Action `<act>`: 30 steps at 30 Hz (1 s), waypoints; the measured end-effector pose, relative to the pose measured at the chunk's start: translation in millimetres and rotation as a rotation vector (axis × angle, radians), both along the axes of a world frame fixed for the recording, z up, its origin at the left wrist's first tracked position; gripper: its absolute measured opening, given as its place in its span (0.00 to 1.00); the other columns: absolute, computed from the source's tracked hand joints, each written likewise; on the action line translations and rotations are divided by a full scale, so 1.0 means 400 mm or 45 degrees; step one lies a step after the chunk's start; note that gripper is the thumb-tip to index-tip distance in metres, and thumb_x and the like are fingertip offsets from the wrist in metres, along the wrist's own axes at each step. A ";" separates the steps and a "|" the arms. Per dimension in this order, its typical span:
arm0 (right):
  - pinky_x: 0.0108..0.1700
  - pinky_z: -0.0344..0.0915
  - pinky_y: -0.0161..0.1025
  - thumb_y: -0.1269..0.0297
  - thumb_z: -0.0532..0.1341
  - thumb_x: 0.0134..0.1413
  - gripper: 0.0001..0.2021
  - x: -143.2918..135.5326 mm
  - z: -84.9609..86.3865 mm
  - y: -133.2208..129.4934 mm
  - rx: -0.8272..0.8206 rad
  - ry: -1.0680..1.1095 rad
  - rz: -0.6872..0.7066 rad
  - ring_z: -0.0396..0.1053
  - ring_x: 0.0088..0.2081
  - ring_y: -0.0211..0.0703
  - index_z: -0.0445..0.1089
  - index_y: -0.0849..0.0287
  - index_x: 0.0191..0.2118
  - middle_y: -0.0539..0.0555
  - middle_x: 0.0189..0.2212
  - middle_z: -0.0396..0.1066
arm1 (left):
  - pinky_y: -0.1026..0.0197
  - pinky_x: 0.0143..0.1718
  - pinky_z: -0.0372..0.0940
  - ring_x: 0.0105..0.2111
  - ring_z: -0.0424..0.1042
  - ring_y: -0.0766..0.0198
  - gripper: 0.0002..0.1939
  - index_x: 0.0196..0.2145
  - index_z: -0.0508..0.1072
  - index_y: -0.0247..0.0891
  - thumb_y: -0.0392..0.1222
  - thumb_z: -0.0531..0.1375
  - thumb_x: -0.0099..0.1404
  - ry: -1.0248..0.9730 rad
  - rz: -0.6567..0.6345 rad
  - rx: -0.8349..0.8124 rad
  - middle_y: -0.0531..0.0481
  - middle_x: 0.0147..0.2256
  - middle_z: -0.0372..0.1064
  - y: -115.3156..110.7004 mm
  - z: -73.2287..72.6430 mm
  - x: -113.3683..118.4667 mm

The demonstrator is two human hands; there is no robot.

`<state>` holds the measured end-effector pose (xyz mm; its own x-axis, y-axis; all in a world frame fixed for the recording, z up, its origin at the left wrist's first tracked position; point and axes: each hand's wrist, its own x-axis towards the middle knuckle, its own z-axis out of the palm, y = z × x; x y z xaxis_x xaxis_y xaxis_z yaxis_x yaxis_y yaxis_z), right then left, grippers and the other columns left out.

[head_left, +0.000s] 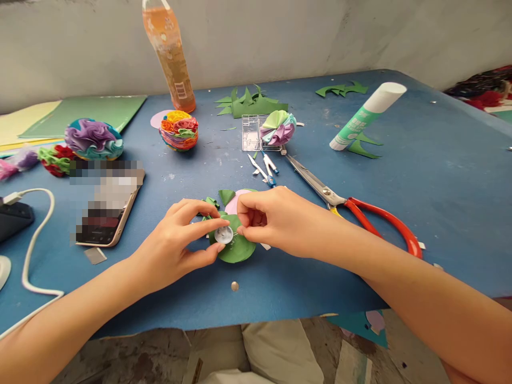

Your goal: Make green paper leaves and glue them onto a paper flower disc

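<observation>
Between thumb and fingers, my left hand grips a small round whitish disc, possibly a tiny tape roll; its exact kind is unclear. The disc is over a round green paper piece. Just right of it, my right hand is closed in a pinch above the same green paper. What its fingertips hold, if anything, cannot be made out. Behind the hands, a pink paper circle and green paper scraps are partly covered.
Red-handled scissors, a compass and a glue stick are at the right and centre. A phone lies left. Ruffled paper balls, a bottle and cut green paper stand farther back.
</observation>
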<state>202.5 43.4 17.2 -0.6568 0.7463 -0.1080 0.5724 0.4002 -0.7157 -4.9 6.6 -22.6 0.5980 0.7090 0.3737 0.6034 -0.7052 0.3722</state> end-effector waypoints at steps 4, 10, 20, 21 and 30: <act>0.23 0.51 0.29 0.77 0.56 0.41 0.06 0.005 0.005 0.000 -0.046 -0.061 -0.008 0.60 0.19 0.31 0.60 0.59 0.23 0.43 0.18 0.63 | 0.54 0.45 0.62 0.43 0.65 0.59 0.12 0.44 0.69 0.41 0.37 0.58 0.61 0.005 -0.001 0.025 0.45 0.42 0.65 0.000 -0.002 0.000; 0.23 0.53 0.30 0.74 0.58 0.43 0.05 0.027 0.025 0.011 -0.061 -0.154 0.008 0.61 0.21 0.32 0.63 0.58 0.23 0.44 0.19 0.65 | 0.57 0.45 0.62 0.43 0.65 0.60 0.12 0.44 0.70 0.41 0.38 0.58 0.62 -0.069 0.042 -0.119 0.46 0.42 0.65 -0.001 0.006 0.000; 0.23 0.53 0.29 0.76 0.56 0.44 0.05 0.011 0.016 0.002 -0.076 -0.070 0.004 0.60 0.20 0.30 0.62 0.59 0.25 0.43 0.19 0.64 | 0.58 0.46 0.61 0.43 0.64 0.61 0.13 0.46 0.69 0.41 0.38 0.58 0.62 -0.075 0.003 -0.118 0.47 0.42 0.64 0.004 0.004 -0.003; 0.23 0.53 0.29 0.76 0.57 0.43 0.05 0.008 0.012 0.001 -0.058 -0.055 0.005 0.60 0.20 0.30 0.63 0.59 0.25 0.44 0.19 0.64 | 0.57 0.46 0.61 0.43 0.64 0.61 0.13 0.46 0.69 0.41 0.38 0.58 0.62 -0.058 -0.006 -0.090 0.46 0.42 0.64 0.004 0.002 -0.004; 0.22 0.52 0.29 0.75 0.57 0.43 0.05 0.013 0.012 0.002 -0.061 -0.088 -0.011 0.61 0.20 0.31 0.63 0.58 0.25 0.43 0.19 0.64 | 0.54 0.45 0.60 0.43 0.65 0.58 0.12 0.44 0.69 0.40 0.38 0.58 0.61 0.065 -0.044 0.098 0.45 0.43 0.66 0.006 -0.009 -0.004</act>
<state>207.8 44.1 21.9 -0.6401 0.7447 -0.1890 0.6246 0.3611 -0.6925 -6.4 9.0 -26.3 0.6413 0.6583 0.3942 0.5954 -0.7510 0.2856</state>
